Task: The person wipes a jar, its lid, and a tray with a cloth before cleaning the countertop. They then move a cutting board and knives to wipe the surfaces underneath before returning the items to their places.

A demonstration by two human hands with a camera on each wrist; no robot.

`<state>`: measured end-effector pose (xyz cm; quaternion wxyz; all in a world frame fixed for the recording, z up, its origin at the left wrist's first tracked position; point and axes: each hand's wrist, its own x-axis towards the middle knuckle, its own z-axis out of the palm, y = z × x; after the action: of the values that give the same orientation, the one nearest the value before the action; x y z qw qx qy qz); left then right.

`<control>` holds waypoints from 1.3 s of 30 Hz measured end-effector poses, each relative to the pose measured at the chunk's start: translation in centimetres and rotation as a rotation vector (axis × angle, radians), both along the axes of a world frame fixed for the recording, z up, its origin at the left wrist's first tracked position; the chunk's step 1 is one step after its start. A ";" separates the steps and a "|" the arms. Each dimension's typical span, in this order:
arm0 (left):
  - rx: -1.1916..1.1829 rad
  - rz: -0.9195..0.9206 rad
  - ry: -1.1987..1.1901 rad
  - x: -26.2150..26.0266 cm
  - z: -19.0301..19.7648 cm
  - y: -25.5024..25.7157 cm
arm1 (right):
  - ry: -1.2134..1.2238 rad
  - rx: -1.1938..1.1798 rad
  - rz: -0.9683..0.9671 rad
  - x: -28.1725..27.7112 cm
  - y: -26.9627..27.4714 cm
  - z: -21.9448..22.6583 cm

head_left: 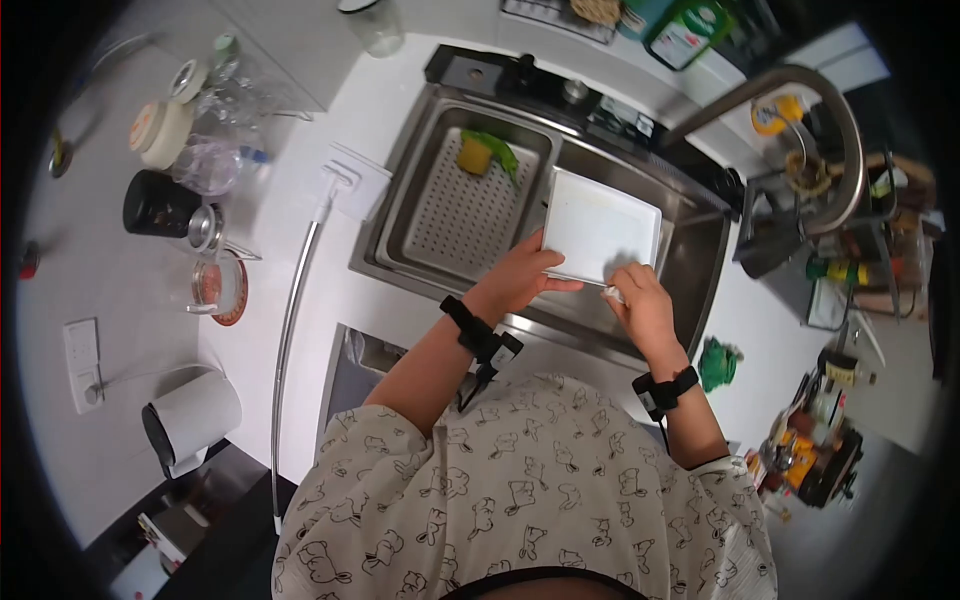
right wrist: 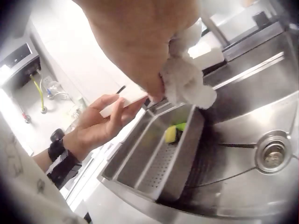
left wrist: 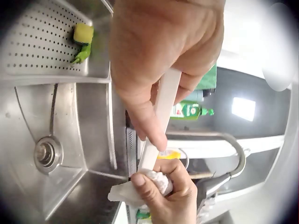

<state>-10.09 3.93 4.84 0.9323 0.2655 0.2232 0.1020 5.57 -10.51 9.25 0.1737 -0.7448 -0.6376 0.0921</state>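
A shallow white rectangular tray (head_left: 603,222) is held over the sink, seen from above in the head view and edge-on in the left wrist view. My left hand (head_left: 520,275) grips its near left corner, fingers on one side and thumb on the other. Along the near edge, toward the right corner, my right hand (head_left: 645,305) pinches a crumpled white wipe (right wrist: 187,86) against the tray. The wipe bunches out past the fingers in both wrist views. Whether it is paper or cloth, I cannot tell.
Below lies the steel sink (head_left: 690,265) with its drain (right wrist: 273,156). A perforated steel basket (head_left: 455,210) on the left holds a yellow sponge (head_left: 474,156) and a green item. The curved faucet (head_left: 850,130) rises at right. A crumpled green cloth (head_left: 718,364) lies on the right counter.
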 end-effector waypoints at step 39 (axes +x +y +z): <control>0.209 -0.336 -0.002 2.0 3.8 -6.4 | 0.301 0.339 -0.386 1.7 0.4 1.5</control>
<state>-8.13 -2.45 8.64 0.9038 0.3945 0.1630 -0.0322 7.30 -10.10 10.72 0.4026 -0.7906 -0.4576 0.0590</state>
